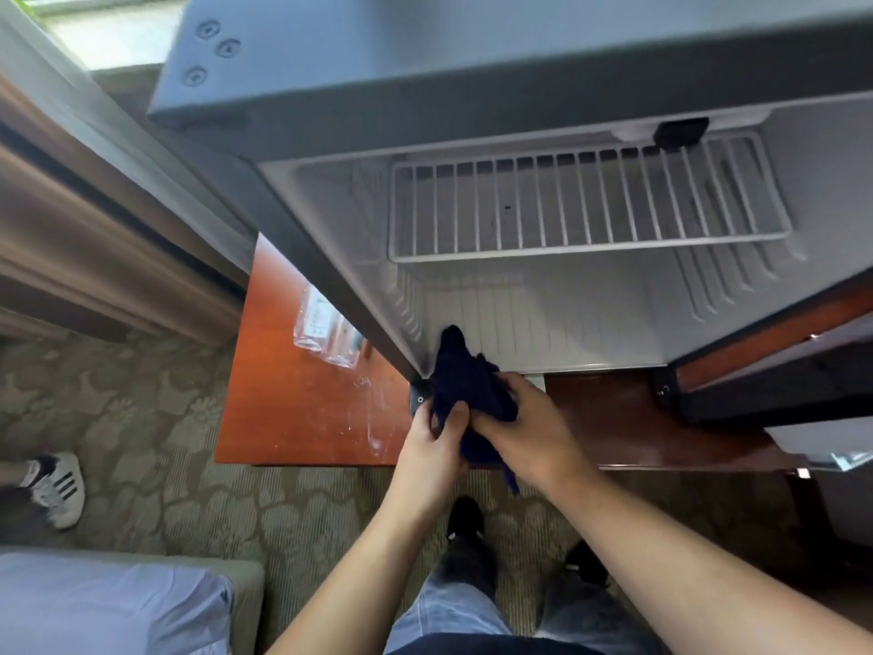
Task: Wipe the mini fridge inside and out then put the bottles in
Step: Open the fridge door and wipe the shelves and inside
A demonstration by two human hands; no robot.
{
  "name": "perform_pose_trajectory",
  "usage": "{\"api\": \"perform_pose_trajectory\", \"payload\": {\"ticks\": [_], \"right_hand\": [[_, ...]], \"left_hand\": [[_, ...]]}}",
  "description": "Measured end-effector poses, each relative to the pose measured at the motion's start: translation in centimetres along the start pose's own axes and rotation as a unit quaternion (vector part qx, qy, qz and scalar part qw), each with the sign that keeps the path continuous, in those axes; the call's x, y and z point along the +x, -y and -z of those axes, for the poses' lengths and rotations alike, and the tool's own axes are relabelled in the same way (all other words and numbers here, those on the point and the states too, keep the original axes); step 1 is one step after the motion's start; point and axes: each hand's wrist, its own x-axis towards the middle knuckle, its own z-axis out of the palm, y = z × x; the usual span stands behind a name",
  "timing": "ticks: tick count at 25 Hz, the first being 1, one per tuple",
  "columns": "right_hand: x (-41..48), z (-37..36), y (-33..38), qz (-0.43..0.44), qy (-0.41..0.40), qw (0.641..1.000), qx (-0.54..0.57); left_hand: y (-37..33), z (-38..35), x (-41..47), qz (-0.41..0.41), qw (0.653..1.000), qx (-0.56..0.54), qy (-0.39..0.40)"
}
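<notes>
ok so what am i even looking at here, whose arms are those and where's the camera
There is no machine here. This is one picture from a wide-angle camera worn on a person's head, looking forward and down, so the arms at the bottom are that person's own. The left hand and the right hand both grip a dark blue cloth at the lower front corner of an open mini fridge. Inside it you can see a white wire shelf. The fridge stands on a reddish wooden table, where a clear plastic packet lies to the left. No bottles are in view.
</notes>
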Motion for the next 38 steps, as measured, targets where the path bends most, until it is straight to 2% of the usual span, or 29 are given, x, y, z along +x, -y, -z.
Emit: {"api": "perform_pose_trajectory", "payload": {"ticks": [3, 6, 9, 11, 14, 17, 19, 20, 23, 25, 28, 31, 35, 38], "right_hand": [[-0.6, 1.9, 0.9, 0.089, -0.051, 0.995, 0.005], [1.7, 3.0, 2.3, 0.146, -0.059, 0.987, -0.041], [4.8, 5.1, 2.3, 0.061, -0.03, 0.991, -0.118], [4.7, 7.1, 0.8, 0.019, -0.066, 0.985, -0.156], [2.3, 9.3, -1.4, -0.022, -0.095, 0.985, -0.143], [0.1, 10.7, -2.7, -0.087, -0.093, 0.988, -0.087], [-1.6, 11.3, -2.6, -0.1, -0.088, 0.99, -0.055], [-2.4, 11.5, -2.3, -0.107, -0.085, 0.99, -0.037], [-3.2, 12.7, -1.4, -0.122, -0.085, 0.989, -0.003], [-3.4, 13.4, -1.2, -0.132, -0.078, 0.988, -0.008], [-4.4, 14.4, -1.8, -0.145, -0.07, 0.987, 0.002], [-5.4, 15.7, -2.6, -0.163, -0.054, 0.985, 0.03], [-5.6, 17.5, -3.9, -0.174, -0.06, 0.982, 0.038], [-5.8, 18.2, -4.5, -0.169, -0.083, 0.981, 0.051]], "left_hand": [[-0.8, -1.6, 0.0, -0.053, 0.998, -0.002, 0.014], [-3.6, -2.8, 1.8, -0.124, 0.99, 0.062, 0.027], [-5.5, -4.3, 3.9, -0.16, 0.981, 0.107, 0.002], [-5.6, -5.2, 4.7, -0.163, 0.968, 0.193, -0.013], [-5.2, -6.8, 6.7, -0.162, 0.919, 0.357, -0.023], [-5.1, -8.6, 9.6, -0.167, 0.845, 0.508, -0.017], [-4.6, -9.2, 11.3, -0.174, 0.81, 0.559, -0.037], [-4.7, -9.0, 12.1, -0.178, 0.803, 0.565, -0.056], [-5.8, -7.6, 14.8, -0.167, 0.808, 0.553, -0.119], [-7.0, -6.8, 16.3, -0.134, 0.825, 0.529, -0.15], [-8.6, -7.6, 17.5, -0.108, 0.864, 0.467, -0.157], [-9.8, -10.9, 17.6, -0.101, 0.872, 0.451, -0.162], [-9.5, -15.0, 17.1, -0.145, 0.862, 0.472, -0.117], [-8.8, -18.9, 15.8, -0.226, 0.836, 0.499, -0.024]]}}
